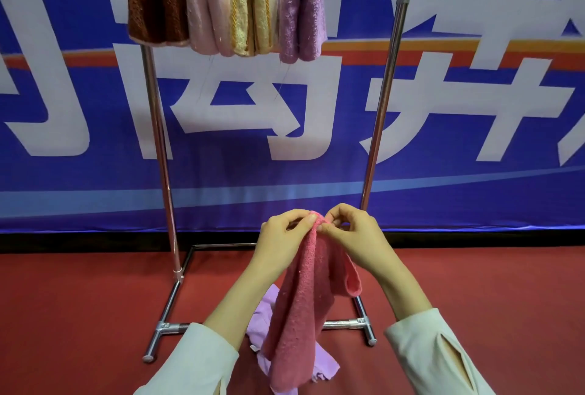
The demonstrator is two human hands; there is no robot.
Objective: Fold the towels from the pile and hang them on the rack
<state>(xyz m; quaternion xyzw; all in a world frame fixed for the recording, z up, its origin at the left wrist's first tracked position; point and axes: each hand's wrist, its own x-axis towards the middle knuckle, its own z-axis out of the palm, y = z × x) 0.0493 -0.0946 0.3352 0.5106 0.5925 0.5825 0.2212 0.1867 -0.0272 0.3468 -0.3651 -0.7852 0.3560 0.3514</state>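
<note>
A blue banner [316, 179] with white characters hangs behind red floor [79, 315].

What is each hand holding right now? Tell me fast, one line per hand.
Left hand: closed, pinching the top edge of the pink towel.
Right hand: closed, pinching the same edge beside it.

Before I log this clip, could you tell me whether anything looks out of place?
Nothing serious: a lilac towel lies crumpled on the red floor by the rack, while the left hand and right hand pinch the pink towel.
</note>
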